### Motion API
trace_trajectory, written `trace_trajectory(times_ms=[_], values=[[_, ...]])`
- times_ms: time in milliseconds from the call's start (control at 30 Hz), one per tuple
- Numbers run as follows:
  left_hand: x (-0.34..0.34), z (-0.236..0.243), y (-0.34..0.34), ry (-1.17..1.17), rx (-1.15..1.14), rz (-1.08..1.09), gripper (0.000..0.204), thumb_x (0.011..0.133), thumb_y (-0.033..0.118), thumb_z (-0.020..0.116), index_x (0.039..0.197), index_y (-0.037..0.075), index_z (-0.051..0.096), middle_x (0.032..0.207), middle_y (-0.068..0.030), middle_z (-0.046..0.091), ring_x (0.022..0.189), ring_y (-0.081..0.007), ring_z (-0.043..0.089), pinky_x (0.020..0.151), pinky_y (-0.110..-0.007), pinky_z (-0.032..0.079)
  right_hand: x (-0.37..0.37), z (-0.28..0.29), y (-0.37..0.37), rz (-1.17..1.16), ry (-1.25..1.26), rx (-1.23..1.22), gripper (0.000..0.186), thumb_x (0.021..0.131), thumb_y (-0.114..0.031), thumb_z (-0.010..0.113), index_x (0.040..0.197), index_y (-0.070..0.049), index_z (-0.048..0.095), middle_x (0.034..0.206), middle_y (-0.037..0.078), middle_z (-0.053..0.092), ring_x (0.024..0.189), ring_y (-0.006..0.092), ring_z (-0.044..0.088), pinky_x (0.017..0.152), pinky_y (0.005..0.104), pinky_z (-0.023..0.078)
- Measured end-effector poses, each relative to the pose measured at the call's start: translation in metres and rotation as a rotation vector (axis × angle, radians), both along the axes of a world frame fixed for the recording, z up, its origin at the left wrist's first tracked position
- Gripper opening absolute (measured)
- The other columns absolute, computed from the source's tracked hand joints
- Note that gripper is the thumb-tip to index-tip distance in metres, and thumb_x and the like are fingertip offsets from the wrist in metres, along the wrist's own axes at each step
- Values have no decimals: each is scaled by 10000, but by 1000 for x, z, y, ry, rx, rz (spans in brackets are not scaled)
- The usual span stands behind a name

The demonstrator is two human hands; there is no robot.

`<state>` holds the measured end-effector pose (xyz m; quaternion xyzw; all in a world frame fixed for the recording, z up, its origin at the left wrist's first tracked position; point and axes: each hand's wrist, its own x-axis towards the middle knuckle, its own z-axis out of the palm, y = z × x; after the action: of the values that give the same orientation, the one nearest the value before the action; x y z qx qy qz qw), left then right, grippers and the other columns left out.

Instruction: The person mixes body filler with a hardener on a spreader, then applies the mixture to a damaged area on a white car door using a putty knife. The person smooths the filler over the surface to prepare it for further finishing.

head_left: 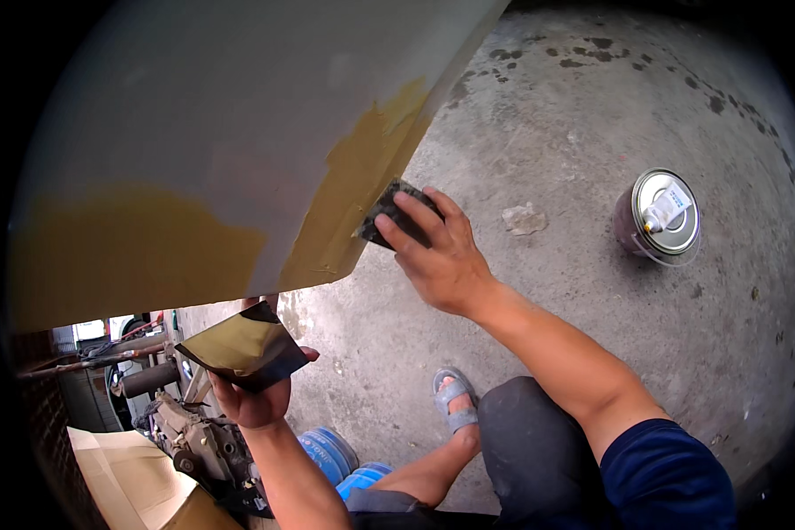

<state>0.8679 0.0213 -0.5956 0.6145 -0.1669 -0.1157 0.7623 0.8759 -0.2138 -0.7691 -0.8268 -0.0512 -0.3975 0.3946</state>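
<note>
A large grey panel slants across the upper left, with a broad yellow-tan putty patch along its lower edge. Another putty strip runs up its right edge. My right hand grips a dark flat spreader, fingers spread over its back, its edge against or very near the panel's right edge. Below the panel, my left hand supports a dark square mixing plate from underneath. Yellow putty is smeared over the plate's top.
On the concrete floor at right stands a round can with a white tube on its lid. A pale flat lump lies nearer me. Blue buckets, a cardboard box and a greasy mechanical part are at lower left.
</note>
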Motion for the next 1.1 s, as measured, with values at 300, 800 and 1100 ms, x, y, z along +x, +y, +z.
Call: trace_trajectory(times_ms=[300, 800, 1100], values=[[0, 0, -3, 3, -7, 0, 736, 895, 517, 539, 1483, 155, 282, 1548, -162, 183, 1447, -389, 56, 718, -607, 567, 26, -19, -26, 62, -4, -51, 595, 803, -97, 673, 1348, -247, 490, 1427, 72, 354, 1252, 390, 358, 1025, 496, 384], [-66, -41, -38, 317, -207, 92, 654, 961, 539, 394, 1461, 126, 306, 1390, -137, 467, 1316, -383, 392, 751, -622, 534, -25, -4, -56, 164, 214, -42, 607, 783, -95, 658, 1353, -215, 488, 1419, 102, 389, 1249, 410, 374, 985, 518, 380], [-76, -55, -71, 440, -231, 164, 645, 948, 531, 433, 1412, 86, 384, 1349, -156, 506, 1222, -325, 510, 932, -593, 456, -86, 89, -54, 466, 101, -42, 511, 711, -171, 697, 1213, -136, 612, 1302, 105, 522, 1141, 386, 498, 905, 478, 417]])
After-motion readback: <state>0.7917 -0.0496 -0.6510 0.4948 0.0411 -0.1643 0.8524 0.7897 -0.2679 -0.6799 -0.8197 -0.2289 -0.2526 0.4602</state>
